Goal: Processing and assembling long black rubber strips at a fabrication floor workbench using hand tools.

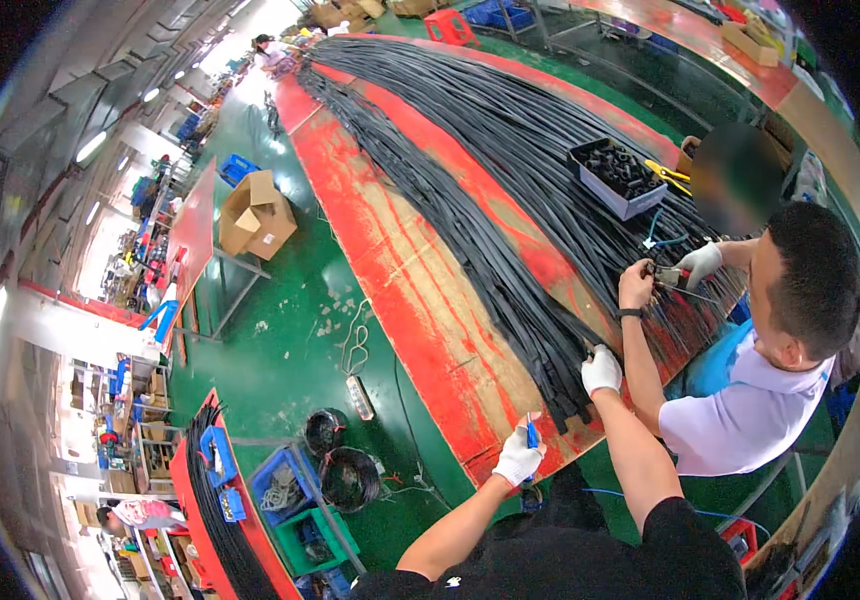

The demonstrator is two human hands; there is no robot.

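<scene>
My left hand (519, 464), in a white glove, is wrapped round a blue-handled hand tool (533, 434) at the near edge of the table. The tool's exact kind is too small to make out. My right hand (602, 371), also gloved, is closed at the side of a long bundle of black cables (510, 300), with its fingertips on a dark cable end. The bundle runs away from me along the red, worn table (420, 330). To its right lies a wider spread of black cables (480, 115).
At my right, a co-worker (760, 380) bends over cable ends with a cutting tool. A bin of black parts (618, 180) and yellow-handled pliers (672, 178) sit on the cables. Left on the green floor are a power strip (359, 397), black coils (350, 478) and a cardboard box (255, 218).
</scene>
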